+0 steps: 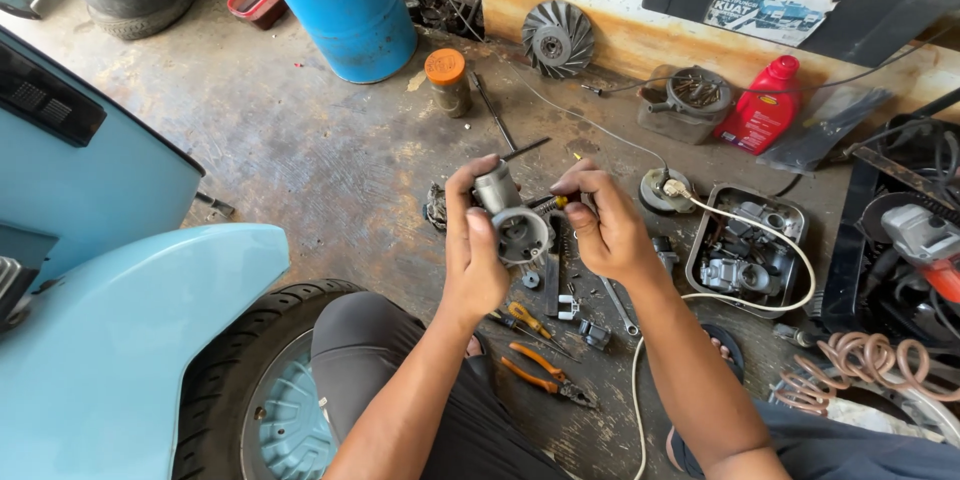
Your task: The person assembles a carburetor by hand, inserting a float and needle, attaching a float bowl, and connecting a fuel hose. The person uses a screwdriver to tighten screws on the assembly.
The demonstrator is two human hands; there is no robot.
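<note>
Metal carburettor body (508,218), grey and round-mouthed with a short cylinder on top, sits raised above the concrete floor (330,155) in front of the person's knees. The left hand (473,240) wraps it from the left, fingers curled closed around its side and thumb on the rim. The right hand (605,223) pinches a small screwdriver (549,203) with a yellow grip, its fingers folded shut around it; the tip meets the body, but the exact contact point is hidden behind the fingers.

Below the hands lie orange-handled pliers (545,372), a spanner (620,306) and small metal parts too tiny to identify. To the right, a metal tray (797,215) holds another carburettor-like assembly (738,258), and a white cable (735,305) loops past it and out of the bottom edge. Farther back stand an orange-lidded jar (447,81), a finned fan wheel (557,38), a red oil bottle (762,105) and a blue drum (340,0) whose top is cut off. A pale blue scooter (110,320) fills the left side, only partly in view, with its tyre (235,360) beside the person's knee. An angle grinder (925,240) is cropped at the right edge.
</note>
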